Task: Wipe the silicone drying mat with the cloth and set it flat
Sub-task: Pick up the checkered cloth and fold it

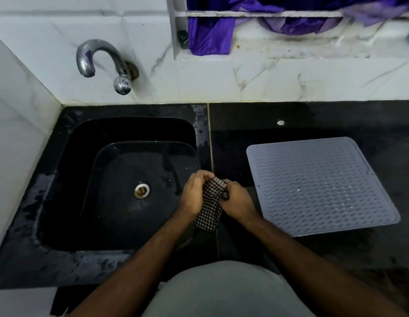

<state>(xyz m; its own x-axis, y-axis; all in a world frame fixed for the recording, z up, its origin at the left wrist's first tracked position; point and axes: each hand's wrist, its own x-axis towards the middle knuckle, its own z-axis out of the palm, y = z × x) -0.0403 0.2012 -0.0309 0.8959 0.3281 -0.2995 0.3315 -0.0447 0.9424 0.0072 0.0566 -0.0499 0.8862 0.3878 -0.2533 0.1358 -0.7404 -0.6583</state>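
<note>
Both hands — left hand [193,193], right hand [236,199] — grip the bunched cloth [210,208] with curled fingers, its length hanging near-far, left of the mat [320,186] lying flat on the bench [244,124].

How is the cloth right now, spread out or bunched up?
Bunched up: the checked cloth is gripped between left hand and right hand.

— Where are your hands?

— Both of your forearms reach forward from the bottom of the view, bare, and converge toward the middle. Your left hand [194,193] sits with its back up, fingers curled inward at the top.

— And the other one?

— Your right hand [236,199] faces it, knuckles turned left, fingers folded tight. The two hands are close together — both grip the same bunched cloth [210,209], which hangs down between your wrists.
</note>
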